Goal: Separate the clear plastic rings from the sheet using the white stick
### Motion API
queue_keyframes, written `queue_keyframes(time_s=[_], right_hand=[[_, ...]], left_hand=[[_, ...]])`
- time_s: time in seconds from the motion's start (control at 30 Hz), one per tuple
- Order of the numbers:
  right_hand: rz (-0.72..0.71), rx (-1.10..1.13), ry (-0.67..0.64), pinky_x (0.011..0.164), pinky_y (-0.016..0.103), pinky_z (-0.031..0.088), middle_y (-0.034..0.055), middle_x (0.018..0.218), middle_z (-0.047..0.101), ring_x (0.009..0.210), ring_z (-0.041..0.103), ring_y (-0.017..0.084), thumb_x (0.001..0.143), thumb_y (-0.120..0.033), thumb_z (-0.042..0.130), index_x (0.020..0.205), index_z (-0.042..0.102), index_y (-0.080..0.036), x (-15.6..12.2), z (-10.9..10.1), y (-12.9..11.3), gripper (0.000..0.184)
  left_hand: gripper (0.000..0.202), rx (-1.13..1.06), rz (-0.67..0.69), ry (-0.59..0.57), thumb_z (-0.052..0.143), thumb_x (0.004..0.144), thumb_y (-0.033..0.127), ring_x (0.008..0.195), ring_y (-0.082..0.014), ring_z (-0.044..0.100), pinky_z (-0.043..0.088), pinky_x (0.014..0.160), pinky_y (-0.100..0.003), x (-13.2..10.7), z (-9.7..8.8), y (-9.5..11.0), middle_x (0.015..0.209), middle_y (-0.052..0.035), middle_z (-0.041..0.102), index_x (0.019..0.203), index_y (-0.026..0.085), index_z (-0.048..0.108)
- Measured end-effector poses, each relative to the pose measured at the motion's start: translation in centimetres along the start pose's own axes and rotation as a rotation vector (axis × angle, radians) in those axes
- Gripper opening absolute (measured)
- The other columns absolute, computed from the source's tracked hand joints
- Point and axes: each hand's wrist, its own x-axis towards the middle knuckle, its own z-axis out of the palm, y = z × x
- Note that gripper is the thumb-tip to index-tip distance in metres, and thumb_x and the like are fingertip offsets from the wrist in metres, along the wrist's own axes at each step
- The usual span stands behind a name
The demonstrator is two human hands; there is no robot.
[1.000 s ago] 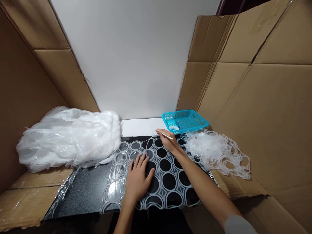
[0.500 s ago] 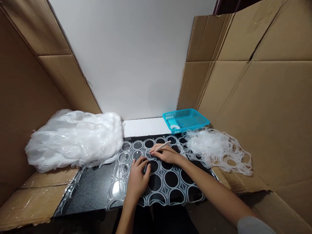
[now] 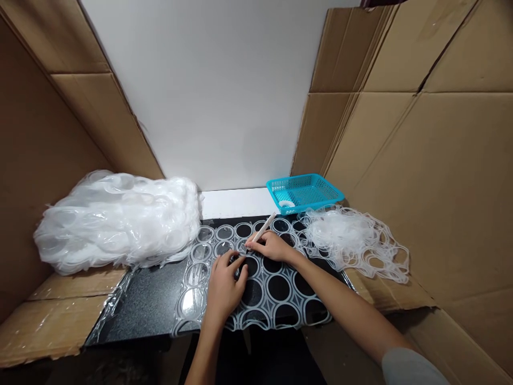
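Observation:
A clear plastic sheet of ring shapes (image 3: pixel 276 305) lies on a black board (image 3: pixel 148 305). My left hand (image 3: pixel 224 286) rests on the sheet with its fingers curled and pressing down near one ring. My right hand (image 3: pixel 272 247) pinches a thin white stick (image 3: pixel 262 231), whose tip touches the sheet just beyond my left fingertips.
A big heap of clear plastic sheets (image 3: pixel 116 222) lies at the left. A tangle of emptied ring frames (image 3: pixel 352 240) lies at the right. Behind it stands a turquoise basket (image 3: pixel 306 191) with a white piece inside. Cardboard walls enclose both sides.
My right hand came back from near the basket and brought the stick tip down to the sheet. My left fingers went from flat to curled.

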Motion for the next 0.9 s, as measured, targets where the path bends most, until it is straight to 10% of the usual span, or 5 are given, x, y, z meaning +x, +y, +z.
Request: queue_keyframes(time_s=[0.6, 0.9], right_hand=[[-0.53, -0.722, -0.127, 0.083, 0.033, 0.053, 0.011, 0.114, 0.078, 0.098, 0.074, 0.022, 0.107, -0.024, 0.053, 0.113, 0.072, -0.018, -0.1, 0.4, 0.0, 0.021], [-0.186, -0.784, 0.156, 0.096, 0.038, 0.055, 0.0118, 0.12, 0.077, 0.106, 0.074, 0.025, 0.099, -0.009, 0.056, 0.115, 0.075, -0.018, 5.7, -2.5, 0.5, 0.027]], left_hand=[[0.034, 0.161, 0.057, -0.001, 0.058, 0.098, 0.028, 0.129, -0.0305, 0.056, 0.04, 0.116, -0.055, -0.1, 0.6, 0.2, 0.135, -0.0094, 0.063, 0.131, 0.027, 0.066], [0.027, 0.092, 0.04, 0.012, 0.06, 0.097, 0.026, 0.126, -0.0295, 0.058, 0.039, 0.117, -0.056, -0.4, 0.5, 0.3, 0.131, -0.0078, 0.064, 0.123, 0.027, 0.068]])
